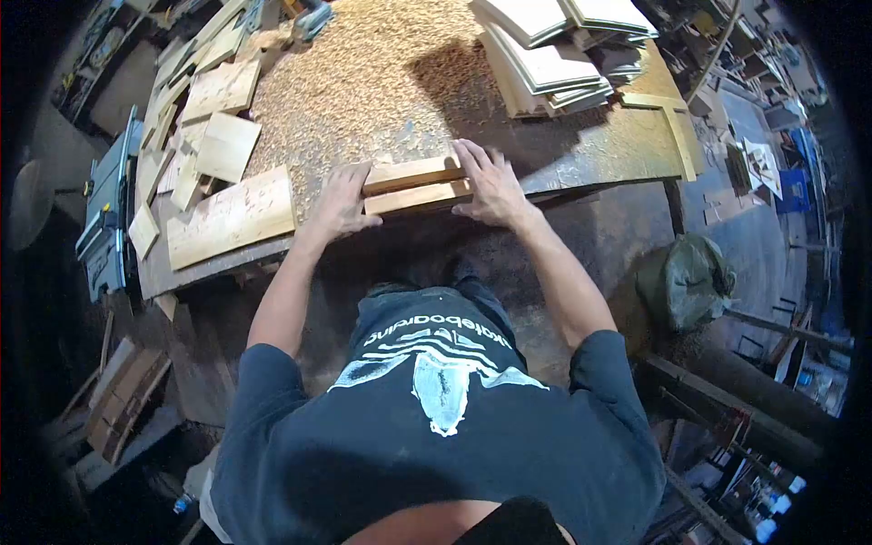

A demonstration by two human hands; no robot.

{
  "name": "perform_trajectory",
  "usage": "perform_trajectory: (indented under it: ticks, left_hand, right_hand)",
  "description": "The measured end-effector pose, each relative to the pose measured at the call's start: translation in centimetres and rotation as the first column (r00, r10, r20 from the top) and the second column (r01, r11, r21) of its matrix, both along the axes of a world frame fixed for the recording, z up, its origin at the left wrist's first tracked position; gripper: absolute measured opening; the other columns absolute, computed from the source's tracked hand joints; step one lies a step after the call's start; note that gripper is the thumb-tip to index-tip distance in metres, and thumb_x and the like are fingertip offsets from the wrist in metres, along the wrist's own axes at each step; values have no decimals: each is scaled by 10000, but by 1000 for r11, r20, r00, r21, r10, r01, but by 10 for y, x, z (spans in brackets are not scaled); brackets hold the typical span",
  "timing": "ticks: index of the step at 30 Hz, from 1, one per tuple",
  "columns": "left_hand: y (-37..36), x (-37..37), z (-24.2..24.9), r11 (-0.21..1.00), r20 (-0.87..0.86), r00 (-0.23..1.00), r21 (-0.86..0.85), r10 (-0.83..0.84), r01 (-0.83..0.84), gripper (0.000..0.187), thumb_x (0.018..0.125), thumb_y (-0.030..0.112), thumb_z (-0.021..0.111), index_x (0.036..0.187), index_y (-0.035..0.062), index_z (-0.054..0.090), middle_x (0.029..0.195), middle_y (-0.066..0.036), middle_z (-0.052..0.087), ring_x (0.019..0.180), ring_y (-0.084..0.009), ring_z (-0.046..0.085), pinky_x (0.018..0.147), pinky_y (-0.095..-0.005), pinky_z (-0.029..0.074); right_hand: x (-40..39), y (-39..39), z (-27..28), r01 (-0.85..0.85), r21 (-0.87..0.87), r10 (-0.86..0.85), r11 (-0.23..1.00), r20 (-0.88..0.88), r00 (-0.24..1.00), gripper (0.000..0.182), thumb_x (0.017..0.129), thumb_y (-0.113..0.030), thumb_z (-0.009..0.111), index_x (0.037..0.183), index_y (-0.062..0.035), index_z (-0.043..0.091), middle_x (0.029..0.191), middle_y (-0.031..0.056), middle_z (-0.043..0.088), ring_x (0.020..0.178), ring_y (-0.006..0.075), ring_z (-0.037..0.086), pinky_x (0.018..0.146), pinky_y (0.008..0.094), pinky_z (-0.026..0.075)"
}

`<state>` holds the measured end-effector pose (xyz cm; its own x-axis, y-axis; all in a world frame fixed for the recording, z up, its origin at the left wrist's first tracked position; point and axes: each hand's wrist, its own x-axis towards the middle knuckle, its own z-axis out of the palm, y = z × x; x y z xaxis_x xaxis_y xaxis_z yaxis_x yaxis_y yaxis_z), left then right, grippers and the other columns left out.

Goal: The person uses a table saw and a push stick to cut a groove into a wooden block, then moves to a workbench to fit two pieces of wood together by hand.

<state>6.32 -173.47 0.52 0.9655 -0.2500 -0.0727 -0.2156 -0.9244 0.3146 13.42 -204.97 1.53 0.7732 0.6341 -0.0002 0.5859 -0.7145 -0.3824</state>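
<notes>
Two short wooden blocks lie side by side at the front edge of the workbench (581,171), the farther block (411,173) against the nearer block (420,197). My left hand (342,202) grips their left ends, its thumb on the near side. At the right ends, my right hand (490,184) closes round the same blocks, with fingers on the far side and thumb toward me. The undersides of the blocks and parts of their ends are hidden by my hands.
Wood shavings (354,73) cover the middle of the bench. A wide board (232,218) and loose offcuts (227,147) lie to the left. Stacked panels (545,68) and a T-shaped wooden piece (677,136) are on the right. A green sack (688,282) stands below the bench.
</notes>
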Motion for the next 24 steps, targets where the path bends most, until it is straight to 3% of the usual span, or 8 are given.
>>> perform_trajectory:
  ticks: [5,7,9,12,16,18,21,24]
  left_hand:
    - [8,-10,-4,989,29,998,-143,48,-43,1015,600,294,935,1433,12,429,1348,-238,542,1279,-408,501,1087,-508,391]
    - [10,-22,-5,979,124,985,-176,124,-101,1044,599,276,936,1456,1,407,1387,-245,523,1316,-410,478,1124,-504,370]
    - [26,-34,-22,956,92,984,-264,154,-125,1079,603,281,935,1481,-9,379,1418,-252,503,1348,-428,448,1151,-496,353]
    - [31,-64,-38,934,176,958,-317,226,-162,1042,664,289,910,1500,-8,364,1427,-260,485,1360,-430,419,1157,-516,319]
    - [16,-76,-44,929,184,953,-328,239,-170,962,785,444,800,1495,-37,366,1471,-265,452,1421,-422,353,1194,-524,249]
    - [1,-71,-50,952,215,941,-218,261,-214,871,886,479,675,1483,-74,363,1526,-263,384,1451,-435,288,1206,-560,184]
    - [-18,-62,-57,964,252,933,-141,257,-227,791,946,439,601,1466,-108,363,1572,-266,304,1461,-452,242,1200,-600,145]
    - [-24,-63,-57,958,222,936,-150,274,-245,749,933,360,631,1443,-128,381,1586,-275,265,1464,-465,218,1182,-629,150]
  right_hand:
    - [20,14,-8,-85,-70,74,994,-150,986,1023,654,-282,883,1507,-117,343,1471,116,427,1331,408,406,1065,547,449]
    - [17,19,-3,-58,-123,44,991,-115,992,980,650,-275,876,1480,-113,381,1438,122,449,1324,404,409,1070,536,448]
    - [14,29,2,-68,-129,55,989,-103,993,982,641,-271,874,1479,-119,385,1430,125,456,1319,405,411,1068,532,448]
    - [12,45,1,-115,-104,115,988,-7,993,967,624,-264,882,1459,-118,416,1408,123,477,1290,396,427,1066,526,447]
    - [19,51,-4,-115,-126,104,985,-90,990,901,623,-257,878,1411,-123,462,1379,115,500,1251,387,448,1062,523,445]
    - [19,53,-3,-121,-111,111,986,-89,990,861,635,-264,862,1392,-131,476,1365,112,506,1250,386,453,1058,514,454]
    - [18,51,-10,-123,-98,122,988,-17,992,896,632,-272,876,1412,-130,459,1388,109,495,1272,399,439,1063,513,452]
    - [7,47,-4,-34,-14,33,999,-43,998,989,589,-238,905,1444,-99,427,1438,129,467,1303,404,412,1117,503,413]
